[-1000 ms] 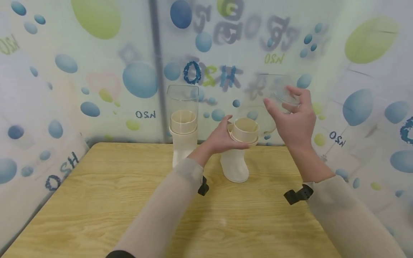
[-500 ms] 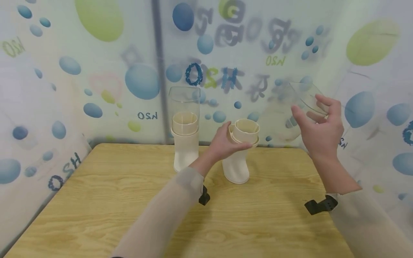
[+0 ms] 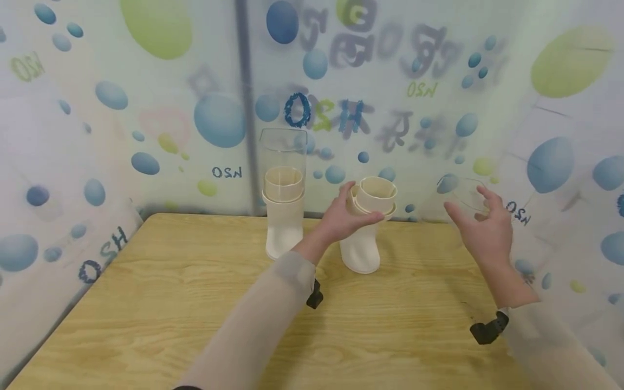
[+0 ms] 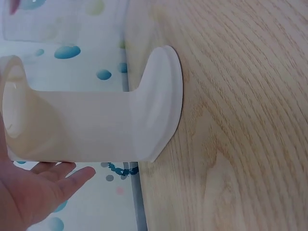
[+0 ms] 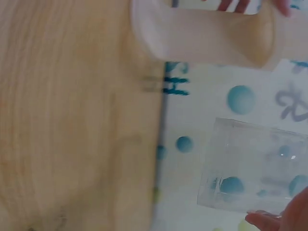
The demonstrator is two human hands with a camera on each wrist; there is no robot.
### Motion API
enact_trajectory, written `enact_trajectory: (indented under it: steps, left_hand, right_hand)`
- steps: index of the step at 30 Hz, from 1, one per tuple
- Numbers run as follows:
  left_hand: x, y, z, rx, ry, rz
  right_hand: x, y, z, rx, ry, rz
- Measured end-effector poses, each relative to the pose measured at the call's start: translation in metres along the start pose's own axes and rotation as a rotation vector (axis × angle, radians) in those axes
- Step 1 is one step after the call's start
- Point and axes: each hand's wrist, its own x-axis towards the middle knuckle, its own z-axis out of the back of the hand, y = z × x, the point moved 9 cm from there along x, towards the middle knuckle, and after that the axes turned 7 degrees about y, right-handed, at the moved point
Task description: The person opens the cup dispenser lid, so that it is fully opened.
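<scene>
My left hand (image 3: 338,216) grips the upper rim of a cream boot-shaped holder (image 3: 358,252), which stands on the table with its round inner collar showing. The left wrist view has the same boot-shaped holder (image 4: 96,125) side on, fingers against its neck. Off to the right, my right hand (image 3: 487,233) holds a clear see-through cup (image 3: 463,192) between thumb and fingers, in the air and apart from the holder. This clear cup (image 5: 255,163) looks boxy in the right wrist view; its outline is faint in the head view.
A second cream boot-shaped holder (image 3: 284,230) stands left of the first, with a clear cup (image 3: 284,149) upright on its top. Both are near the back edge of the wooden table (image 3: 195,281). A patterned curtain (image 3: 209,162) hangs close behind and at the sides.
My right hand has moved away to the right, then lower, carrying the clear cup, which has tilted. My left hand stays on the holder. The head view has shifted slightly.
</scene>
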Motion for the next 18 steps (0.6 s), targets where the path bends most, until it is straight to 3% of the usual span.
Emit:
enact_trajectory:
  steps: [10,18]
  left_hand:
    - [0.006,-0.001,-0.002,-0.013,0.002,-0.004]
    - [0.004,-0.004,0.0,-0.014,0.011,0.004]
  right_hand:
    - [0.008,-0.06,-0.032,-0.108,0.099,-0.077]
    - [0.014,-0.078,-0.047,-0.157,0.113,-0.106]
